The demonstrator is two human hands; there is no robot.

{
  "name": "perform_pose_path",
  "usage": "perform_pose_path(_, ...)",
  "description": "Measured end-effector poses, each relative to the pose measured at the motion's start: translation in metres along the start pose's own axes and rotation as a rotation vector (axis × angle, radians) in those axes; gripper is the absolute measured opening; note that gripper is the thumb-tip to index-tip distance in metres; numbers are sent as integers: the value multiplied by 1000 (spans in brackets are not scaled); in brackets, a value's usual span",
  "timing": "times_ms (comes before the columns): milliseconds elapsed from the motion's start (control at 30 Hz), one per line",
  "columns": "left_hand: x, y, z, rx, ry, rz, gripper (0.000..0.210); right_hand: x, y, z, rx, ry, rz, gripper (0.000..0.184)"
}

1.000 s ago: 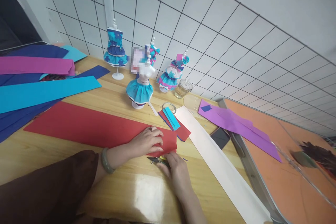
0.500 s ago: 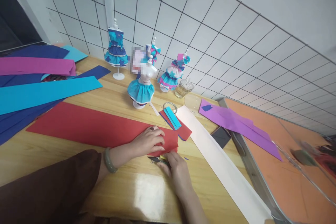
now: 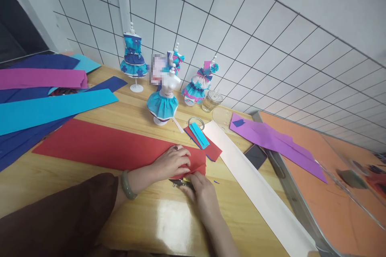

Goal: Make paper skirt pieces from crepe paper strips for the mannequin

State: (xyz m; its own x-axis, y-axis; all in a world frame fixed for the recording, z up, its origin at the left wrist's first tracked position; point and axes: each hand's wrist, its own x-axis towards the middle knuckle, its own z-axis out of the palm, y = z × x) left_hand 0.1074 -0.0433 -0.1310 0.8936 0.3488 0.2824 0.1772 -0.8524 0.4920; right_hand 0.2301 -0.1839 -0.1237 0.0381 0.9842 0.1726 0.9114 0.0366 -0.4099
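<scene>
A long strip of red crepe paper lies across the table in front of me. My left hand rests on its right end, fingers slightly bent and spread over the paper, a ring on one finger. Close beside it, my right hand is closed around small black thread snips with a bit of yellow showing. The snips' dark pointed blade points left, just under the paper's near edge. Fingertips of the right hand touch the raised, folded corner of the red paper.
Several mini dress forms, such as one in a turquoise skirt, stand toward the tiled wall. A glass cup, a tape roll, a white strip, a phone and purple paper lie rightward. Blue paper is stacked left.
The right fingers have shifted slightly at the red paper's edge, and its near right corner now looks more lifted and folded. The left hand stays in place on the paper.
</scene>
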Motion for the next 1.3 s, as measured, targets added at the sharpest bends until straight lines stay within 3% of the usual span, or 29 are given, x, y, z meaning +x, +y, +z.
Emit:
perform_pose_path(1000,5,0,0,-137,22,-70,20,3,-7,7,-14,-13,-27,36)
perform_pose_path(1200,-4,-15,-25,-301,-13,-15,21,3,-8,7,-22,-20,-16,36)
perform_pose_path(1300,-20,-30,-44,-187,-59,-3,30,3,-9,6,-15,-9,-28,36)
